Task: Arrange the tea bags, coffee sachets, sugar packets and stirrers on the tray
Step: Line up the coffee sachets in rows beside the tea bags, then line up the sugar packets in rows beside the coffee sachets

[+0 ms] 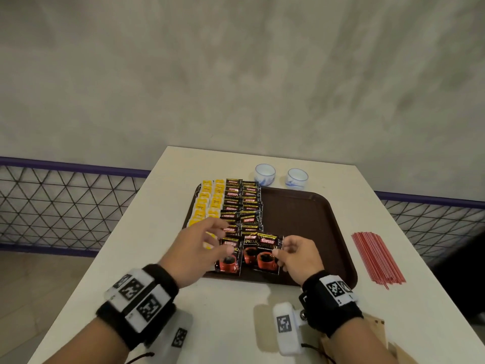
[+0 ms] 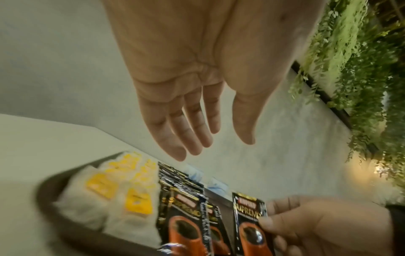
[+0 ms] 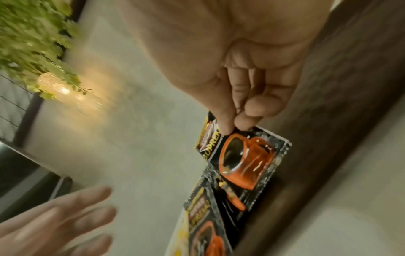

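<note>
Head view: coffee sachet [image 1: 267, 254] in right grip [image 1: 295, 258]

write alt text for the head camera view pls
Over a brown tray on a white table, the right hand pinches a black coffee sachet beside two rows of sachets and yellow-tagged tea bags, while the left hand hovers open. Red stirrers lie right of the tray, two cups behind it.

Head view high, wrists close — shared tray [image 1: 315, 206]
</note>
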